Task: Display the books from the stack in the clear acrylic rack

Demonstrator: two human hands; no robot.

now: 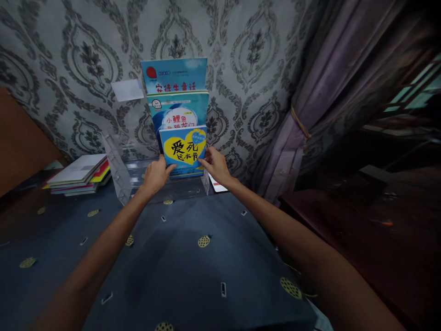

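Note:
Between my two hands stands a small blue book point(183, 149) with a yellow heart on its cover, held upright at its side edges. My left hand point(156, 174) grips its lower left edge, thumb across the front. On the right edge, my right hand point(216, 164) pinches it with the thumb in front. Behind it rise a teal picture book point(179, 110) with a fish title and, farther back, a taller blue book point(175, 76). These stand in a clear acrylic rack point(119, 172) with stepped sides. Whether the small book's bottom rests in the rack I cannot tell.
A stack of books point(77, 172) lies left of the rack on the dark blue patterned tablecloth point(179, 266). A phone-like white object point(217, 184) lies behind my right hand. Patterned wallpaper point(255, 50) backs the table; a tied purple curtain point(299, 124) hangs at right.

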